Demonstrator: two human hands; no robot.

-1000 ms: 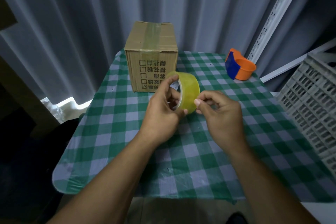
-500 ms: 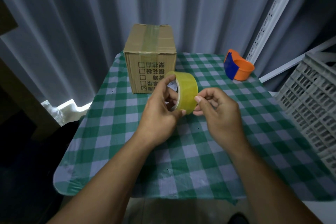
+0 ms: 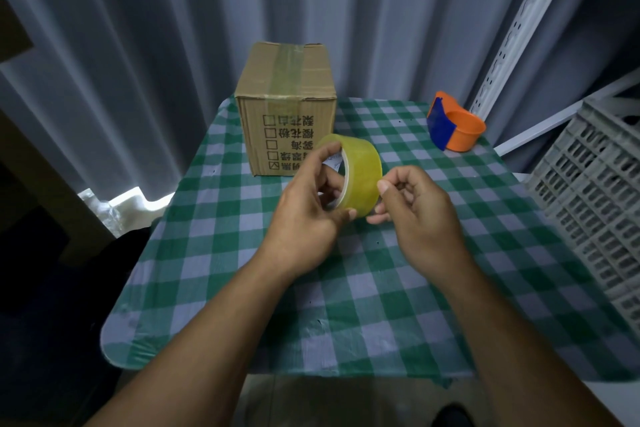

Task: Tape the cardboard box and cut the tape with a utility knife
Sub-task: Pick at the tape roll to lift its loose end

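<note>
A brown cardboard box (image 3: 287, 107) with printed characters and a strip of tape across its top stands at the back of the table. In front of it, above the table, my left hand (image 3: 308, 215) grips a roll of yellowish clear tape (image 3: 360, 177), fingers through its core. My right hand (image 3: 415, 215) is beside the roll on the right, its thumb and fingertips pinched against the roll's outer surface. No utility knife is in view.
The table has a green and white checked cloth (image 3: 346, 288). An orange and blue tape dispenser (image 3: 453, 126) sits at the back right. A grey plastic crate (image 3: 595, 191) stands off the table's right side. Grey curtains hang behind, with a white perforated rail (image 3: 519, 21).
My right hand's thumb has shifted slightly along the roll's outer face; the roll and my left hand stay in nearly the same place. The box has not moved.
</note>
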